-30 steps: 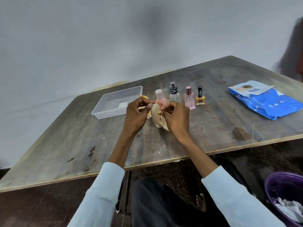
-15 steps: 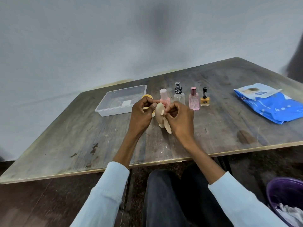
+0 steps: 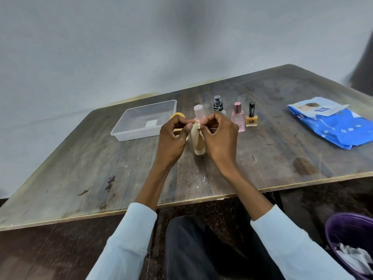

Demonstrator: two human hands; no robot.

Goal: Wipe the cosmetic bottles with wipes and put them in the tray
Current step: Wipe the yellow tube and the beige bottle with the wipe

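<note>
A beige tube (image 3: 196, 141) stands upright on the table between my hands. My left hand (image 3: 173, 136) pinches its upper part, thumb against its side. My right hand (image 3: 220, 136) pinches a thin, crumpled wipe (image 3: 199, 125) against the tube's top. Behind the hands stand a pink bottle with a white cap (image 3: 198, 109), a clear spray bottle (image 3: 218, 105), a pink perfume bottle (image 3: 237, 115) and a yellow nail polish bottle (image 3: 251, 119). The clear plastic tray (image 3: 129, 136) lies at the back left, holding no bottles.
A yellow round item (image 3: 177, 114) peeks out behind my left hand, beside the tray. A blue pack of wipes (image 3: 337, 128) lies at the right of the wooden table (image 3: 80, 168). A purple bin (image 3: 343, 229) with used wipes sits on the floor, lower right.
The wipe flap that hung below my right hand is now bunched at the tube's top. Both hands stay on the tube, and the fingers have shifted slightly.
</note>
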